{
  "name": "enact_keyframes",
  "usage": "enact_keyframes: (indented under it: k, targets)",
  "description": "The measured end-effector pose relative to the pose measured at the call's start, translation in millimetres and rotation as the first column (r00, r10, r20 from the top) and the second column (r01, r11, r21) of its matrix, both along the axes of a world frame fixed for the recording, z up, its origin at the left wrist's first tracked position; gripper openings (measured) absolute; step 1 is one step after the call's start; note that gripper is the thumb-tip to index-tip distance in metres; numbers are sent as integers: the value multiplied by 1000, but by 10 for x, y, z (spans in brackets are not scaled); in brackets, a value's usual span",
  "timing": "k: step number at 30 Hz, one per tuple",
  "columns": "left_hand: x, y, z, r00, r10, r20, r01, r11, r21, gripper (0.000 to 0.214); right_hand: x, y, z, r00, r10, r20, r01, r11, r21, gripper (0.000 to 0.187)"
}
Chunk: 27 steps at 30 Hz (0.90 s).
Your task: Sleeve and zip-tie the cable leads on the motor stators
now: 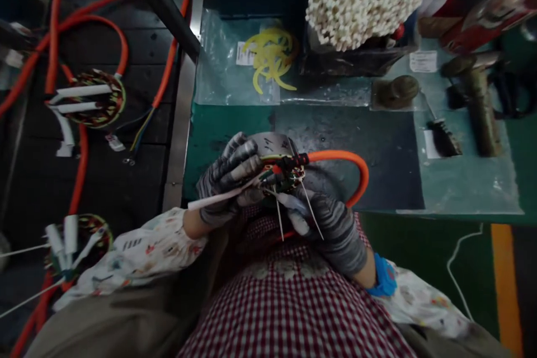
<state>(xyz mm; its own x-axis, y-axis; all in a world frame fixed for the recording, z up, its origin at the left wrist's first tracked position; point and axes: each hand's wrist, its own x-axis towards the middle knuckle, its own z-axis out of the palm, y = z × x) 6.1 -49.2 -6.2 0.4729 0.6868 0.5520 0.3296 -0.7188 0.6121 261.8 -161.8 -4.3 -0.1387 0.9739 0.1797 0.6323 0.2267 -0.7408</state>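
Observation:
Both my hands wear grey striped gloves. My left hand [230, 179] is wrapped round the left side of a motor stator [271, 145], a metal ring with handwritten marks and wound wires. A white sleeve [213, 199] sticks out leftward past that hand. Over the stator's near side runs the end of a thick orange cable [339, 155], which loops off to the right. Two thin white cable ties [311, 210] hang down from the windings. My right hand [323, 221] is closed below them, its fingers on a pale pointed piece [289, 201] whose kind I cannot make out.
Left of me, a dark slatted surface bears other stators [94, 98] with orange cables. Yellow curved strips [272, 56] lie at the bench's back, beside a big bundle of white ties [364, 0]. A hammer [478, 100] and a brush [444, 137] lie on the right.

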Motion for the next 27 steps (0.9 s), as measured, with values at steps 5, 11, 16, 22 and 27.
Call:
enact_keyframes:
  k: [5,11,16,22,27]
  targets:
    - [-132,-187,42,996,17,-91,-10,996,83,61,-13,-47,165,988,-70,139,52,990,129,31]
    - [-175,-264,45,989,15,-148,1,995,103,66,-62,99,358,970,-68,233,14,974,225,21]
    - [-55,-171,78,993,26,-116,1,974,228,60,7,142,405,974,-33,222,-12,980,199,22]
    - [349,58,458,962,-39,-271,64,994,88,53,286,156,449,953,-157,260,109,976,190,18]
    - [840,351,811,852,-113,-511,158,986,46,43,441,334,617,956,-121,268,91,988,123,16]
